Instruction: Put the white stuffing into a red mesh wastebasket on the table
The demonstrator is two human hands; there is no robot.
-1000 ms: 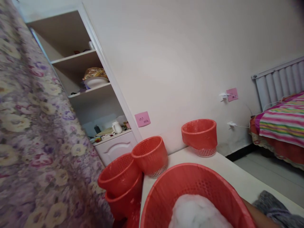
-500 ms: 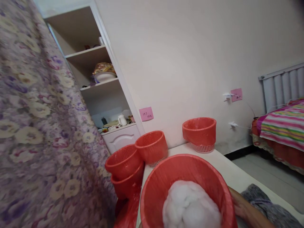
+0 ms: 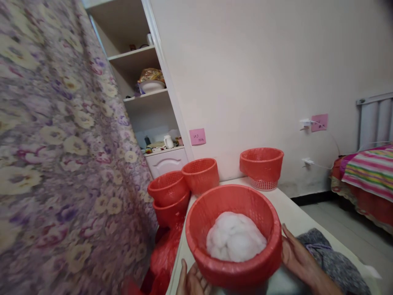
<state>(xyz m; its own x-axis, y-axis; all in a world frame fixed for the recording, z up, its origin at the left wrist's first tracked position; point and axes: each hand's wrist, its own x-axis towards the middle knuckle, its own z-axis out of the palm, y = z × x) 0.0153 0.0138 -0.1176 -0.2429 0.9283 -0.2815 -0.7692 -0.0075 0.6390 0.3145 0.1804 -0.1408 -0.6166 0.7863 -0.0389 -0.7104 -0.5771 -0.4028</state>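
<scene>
Item: red basket (image 3: 233, 235), lined with a red bag and holding a lump of white stuffing (image 3: 235, 241). It sits at the near end of the white table (image 3: 294, 213), tilted a little toward the camera.

Left hand (image 3: 193, 280): fingers spread wide under the basket's near left wall, cupping it from below, most likely to bear its weight.

Right hand (image 3: 296, 256): flat and open against the right wall, fingers together, steadying rather than gripping (a two-sided cradle, by the look of it).

Beside the right hand: grey knitted cloth (image 3: 334, 262) on the table, touching or nearly so.

Far end of table: one more lined basket (image 3: 262, 166) near the wall, another (image 3: 201, 175) at the left corner. Two stacked baskets (image 3: 168, 196) overhang the left edge, against a flowered curtain (image 3: 61, 143).

Open room: bare tabletop between near and far baskets; floor clear to the right, toward a striped bed (image 3: 367, 172).
</scene>
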